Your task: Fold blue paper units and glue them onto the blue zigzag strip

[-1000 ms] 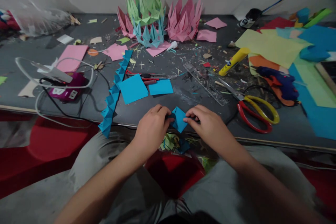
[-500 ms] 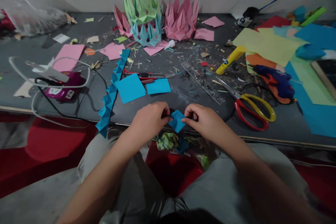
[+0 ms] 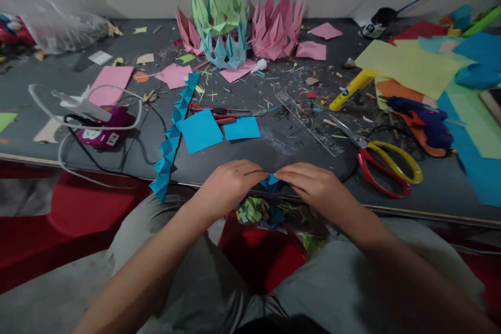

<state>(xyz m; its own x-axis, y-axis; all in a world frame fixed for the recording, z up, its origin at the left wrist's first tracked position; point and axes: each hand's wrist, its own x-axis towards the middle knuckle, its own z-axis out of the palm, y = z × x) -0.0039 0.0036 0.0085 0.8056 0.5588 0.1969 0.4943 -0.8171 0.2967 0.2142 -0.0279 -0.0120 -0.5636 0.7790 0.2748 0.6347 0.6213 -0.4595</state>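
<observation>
A small blue paper piece is pinched between my two hands at the table's front edge, and fingers cover its upper part. My left hand has its fingers closed on the left side of the piece. From the right, my right hand grips the other side, fingertips nearly meeting the left ones. Left of my hands lie a blue square sheet, a smaller blue sheet and a long zigzag strip of folded blue paper, whose lower end hangs over the edge.
Scissors, a clear ruler, a yellow glue tube and a blue glue gun lie to the right. A cutter sits behind the sheets. Folded paper crowns stand at the back. A purple power adapter with cables is left.
The blue piece, flat and diamond-shaped before, now shows as a smaller folded shape under my fingers. Both hands have turned, fingers now laid over its top. The whole view has shifted slightly.
</observation>
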